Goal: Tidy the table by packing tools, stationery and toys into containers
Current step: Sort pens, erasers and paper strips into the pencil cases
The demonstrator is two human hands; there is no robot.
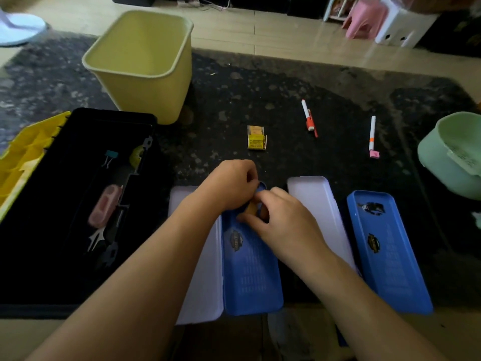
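Left hand and right hand both pinch a small tan piece right over the far end of the left blue case. Case runs lengthwise away, so it's basically straight down.

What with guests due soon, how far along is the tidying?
Done: the toolbox already holds a binder clip and other bits. In hand: the left hand and right hand hold a small tan item over the left blue case. Left: the yellow box, red-capped marker and white marker lie loose on the table.
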